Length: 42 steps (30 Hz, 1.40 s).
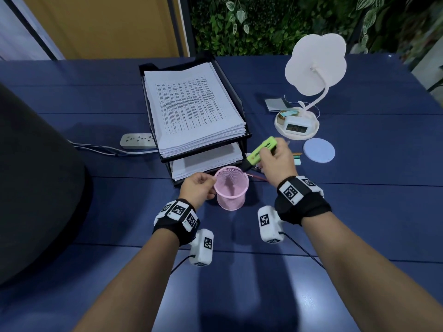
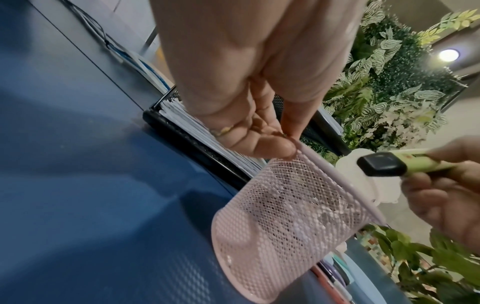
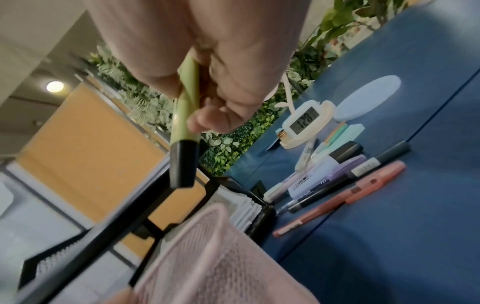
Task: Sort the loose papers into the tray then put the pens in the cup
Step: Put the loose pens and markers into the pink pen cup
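Note:
A pink mesh cup point(image 1: 231, 190) stands on the blue table just in front of the black two-tier paper tray point(image 1: 247, 134). My left hand point(image 1: 200, 188) pinches the cup's left rim point(image 2: 296, 147). My right hand point(image 1: 275, 159) holds a green highlighter point(image 1: 261, 150) with its black cap point(image 2: 380, 165) pointing down toward the cup's right rim. Stacked printed papers point(image 1: 191, 109) fill the tray's top tier, and more sheets lie in the lower tier. Several pens and markers point(image 3: 337, 185) lie on the table right of the cup, with a pink pen point(image 3: 342, 200) nearest.
A white flower-shaped lamp point(image 1: 314, 65) with a small clock point(image 1: 296, 127) on its base stands at the right. Beside it lie a pale round coaster point(image 1: 318, 149) and a small grey card point(image 1: 275, 104). A power strip point(image 1: 137, 140) lies left of the tray, and a dark chair back point(image 1: 36, 183) fills the far left.

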Each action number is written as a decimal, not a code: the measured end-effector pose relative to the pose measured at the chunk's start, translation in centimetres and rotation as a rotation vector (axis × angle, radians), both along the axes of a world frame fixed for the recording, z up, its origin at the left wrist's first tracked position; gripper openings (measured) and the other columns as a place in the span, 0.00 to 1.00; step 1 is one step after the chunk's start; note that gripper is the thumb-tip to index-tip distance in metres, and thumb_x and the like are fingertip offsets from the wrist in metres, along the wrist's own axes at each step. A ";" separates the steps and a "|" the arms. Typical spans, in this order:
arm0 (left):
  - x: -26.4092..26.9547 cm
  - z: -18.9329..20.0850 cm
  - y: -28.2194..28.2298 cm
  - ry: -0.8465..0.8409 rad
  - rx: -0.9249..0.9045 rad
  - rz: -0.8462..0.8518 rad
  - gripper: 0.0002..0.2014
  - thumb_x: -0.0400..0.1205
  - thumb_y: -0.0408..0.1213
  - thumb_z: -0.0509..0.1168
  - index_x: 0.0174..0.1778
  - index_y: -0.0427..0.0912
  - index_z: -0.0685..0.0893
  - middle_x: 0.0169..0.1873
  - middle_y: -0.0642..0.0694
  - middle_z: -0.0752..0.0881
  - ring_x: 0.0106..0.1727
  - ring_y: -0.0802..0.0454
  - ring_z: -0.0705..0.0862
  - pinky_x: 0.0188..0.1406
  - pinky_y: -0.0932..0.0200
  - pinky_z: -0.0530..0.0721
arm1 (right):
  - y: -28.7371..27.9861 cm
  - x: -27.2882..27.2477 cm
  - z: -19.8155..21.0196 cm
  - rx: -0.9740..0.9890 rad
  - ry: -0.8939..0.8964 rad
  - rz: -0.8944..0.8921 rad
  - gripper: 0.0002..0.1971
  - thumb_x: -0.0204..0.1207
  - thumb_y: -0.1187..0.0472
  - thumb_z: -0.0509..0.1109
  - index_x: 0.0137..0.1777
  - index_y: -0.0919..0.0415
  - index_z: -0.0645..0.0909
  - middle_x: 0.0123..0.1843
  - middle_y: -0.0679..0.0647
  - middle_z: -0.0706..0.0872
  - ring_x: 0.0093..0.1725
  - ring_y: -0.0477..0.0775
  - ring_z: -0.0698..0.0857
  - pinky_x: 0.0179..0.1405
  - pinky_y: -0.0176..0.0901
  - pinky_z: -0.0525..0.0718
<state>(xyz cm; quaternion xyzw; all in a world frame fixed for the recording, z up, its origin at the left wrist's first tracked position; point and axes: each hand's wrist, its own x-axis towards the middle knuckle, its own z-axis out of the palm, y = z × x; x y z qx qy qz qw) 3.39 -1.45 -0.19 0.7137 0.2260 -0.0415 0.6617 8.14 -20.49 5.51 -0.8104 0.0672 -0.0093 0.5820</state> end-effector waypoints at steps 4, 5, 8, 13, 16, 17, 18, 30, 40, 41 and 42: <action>-0.1 0.3 -0.3 0.015 -0.051 0.010 0.08 0.81 0.28 0.66 0.36 0.39 0.82 0.29 0.41 0.82 0.21 0.57 0.78 0.22 0.67 0.81 | 0.8 -1.2 -1.5 -0.193 0.070 0.200 0.07 0.71 0.61 0.67 0.49 0.57 0.78 0.41 0.56 0.84 0.42 0.55 0.82 0.47 0.44 0.81; -0.2 0.3 -0.3 0.016 -0.059 0.011 0.08 0.81 0.28 0.66 0.36 0.39 0.82 0.29 0.41 0.82 0.22 0.56 0.78 0.23 0.67 0.81 | 0.8 -1.4 -2.0 -0.216 0.072 0.215 0.07 0.72 0.63 0.67 0.50 0.59 0.79 0.41 0.55 0.84 0.41 0.54 0.81 0.45 0.42 0.79; -0.3 0.4 -0.4 0.018 -0.072 0.018 0.09 0.81 0.27 0.65 0.36 0.39 0.83 0.29 0.42 0.83 0.22 0.56 0.78 0.23 0.68 0.82 | 0.8 -2.1 -2.8 -0.209 0.082 0.228 0.03 0.73 0.62 0.69 0.45 0.55 0.80 0.38 0.52 0.85 0.39 0.52 0.81 0.44 0.40 0.79; -0.3 0.4 -0.5 0.000 -0.082 0.040 0.10 0.81 0.25 0.64 0.35 0.39 0.83 0.26 0.44 0.83 0.20 0.59 0.78 0.22 0.69 0.80 | -0.6 -1.2 -3.8 -0.132 0.118 0.097 0.08 0.79 0.58 0.63 0.43 0.51 0.83 0.42 0.56 0.87 0.49 0.62 0.85 0.59 0.53 0.82; -0.2 0.5 -0.3 -0.007 -0.083 0.075 0.10 0.81 0.25 0.64 0.34 0.39 0.83 0.23 0.48 0.83 0.19 0.60 0.78 0.21 0.69 0.80 | -2.2 -0.6 -4.9 -0.413 0.136 0.032 0.12 0.79 0.64 0.61 0.55 0.62 0.86 0.56 0.65 0.87 0.59 0.66 0.83 0.59 0.48 0.80; -0.2 0.5 -0.2 -0.010 -0.083 0.085 0.10 0.81 0.25 0.65 0.34 0.39 0.83 0.23 0.48 0.83 0.19 0.60 0.78 0.21 0.69 0.80 | -2.7 -0.4 -5.4 -0.500 0.152 0.040 0.14 0.79 0.66 0.60 0.57 0.63 0.85 0.58 0.66 0.86 0.60 0.67 0.82 0.59 0.48 0.80; -0.2 0.5 -0.1 -0.012 -0.083 0.092 0.10 0.81 0.25 0.65 0.34 0.39 0.83 0.23 0.47 0.83 0.19 0.60 0.78 0.21 0.69 0.80 | -3.0 -0.2 -6.0 -0.592 0.169 0.071 0.15 0.78 0.68 0.59 0.60 0.63 0.84 0.60 0.66 0.84 0.61 0.68 0.80 0.58 0.50 0.80; 0.0 0.4 0.4 -0.004 -0.080 0.075 0.09 0.80 0.25 0.65 0.35 0.39 0.83 0.23 0.47 0.84 0.20 0.59 0.78 0.21 0.68 0.80 | -3.2 -0.6 -8.6 -0.973 0.283 0.333 0.10 0.77 0.63 0.64 0.55 0.62 0.82 0.57 0.64 0.83 0.58 0.65 0.82 0.52 0.50 0.82; -0.2 0.5 0.3 0.000 -0.088 0.072 0.08 0.81 0.26 0.65 0.37 0.39 0.83 0.24 0.45 0.83 0.19 0.59 0.78 0.21 0.68 0.80 | -2.4 -1.1 -4.8 -0.156 0.039 -0.011 0.04 0.72 0.65 0.69 0.44 0.58 0.77 0.31 0.47 0.81 0.32 0.45 0.83 0.40 0.38 0.80; -0.2 0.5 0.2 0.000 -0.090 0.074 0.08 0.82 0.26 0.65 0.37 0.39 0.83 0.24 0.44 0.83 0.18 0.59 0.78 0.20 0.68 0.81 | -2.0 -1.0 -4.0 -0.048 -0.022 -0.027 0.03 0.74 0.63 0.68 0.43 0.54 0.77 0.31 0.45 0.83 0.33 0.42 0.85 0.43 0.41 0.83; -0.2 0.6 0.2 -0.002 -0.094 0.075 0.08 0.82 0.27 0.65 0.37 0.38 0.83 0.25 0.43 0.82 0.18 0.59 0.78 0.20 0.68 0.81 | -1.6 -0.7 -3.5 0.055 -0.058 -0.036 0.04 0.75 0.59 0.67 0.41 0.49 0.76 0.31 0.47 0.85 0.37 0.45 0.88 0.46 0.47 0.85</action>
